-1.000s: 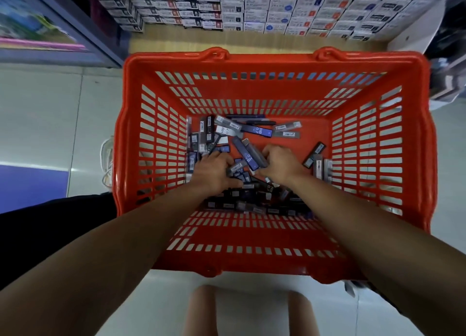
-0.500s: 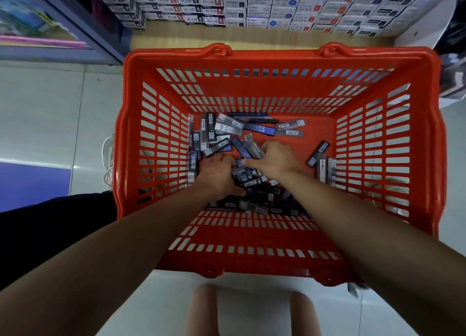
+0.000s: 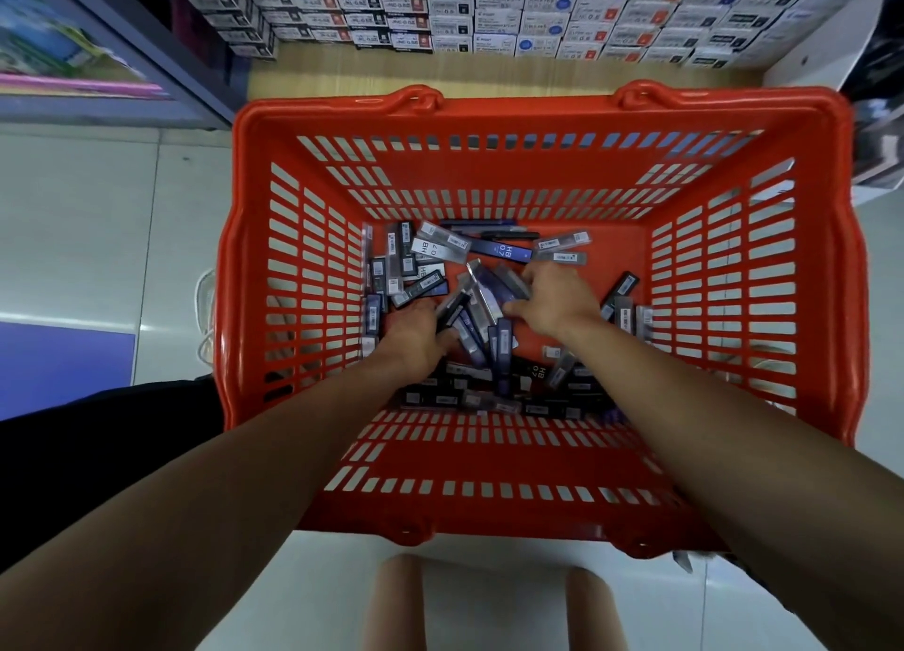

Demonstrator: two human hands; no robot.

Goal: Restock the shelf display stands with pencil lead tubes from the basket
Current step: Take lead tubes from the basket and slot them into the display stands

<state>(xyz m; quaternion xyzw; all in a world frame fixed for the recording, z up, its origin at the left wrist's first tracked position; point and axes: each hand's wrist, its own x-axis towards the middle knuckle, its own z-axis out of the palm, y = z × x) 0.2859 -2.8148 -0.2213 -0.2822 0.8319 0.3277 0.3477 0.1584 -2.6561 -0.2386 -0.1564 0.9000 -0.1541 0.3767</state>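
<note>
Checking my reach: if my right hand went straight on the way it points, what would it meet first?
Likely the tilted lead tubes just ahead of the right hand in the basket; depth unclear.

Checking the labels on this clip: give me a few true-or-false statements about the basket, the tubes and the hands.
1. Both the left hand and the right hand reach into the red basket. True.
2. The basket holds nothing. False: pencil lead tubes lie scattered over its bottom.
3. Stacked boxes stand beyond the basket. True.
4. The right hand rests on the basket's rim. False: it is down among the tubes.
</note>
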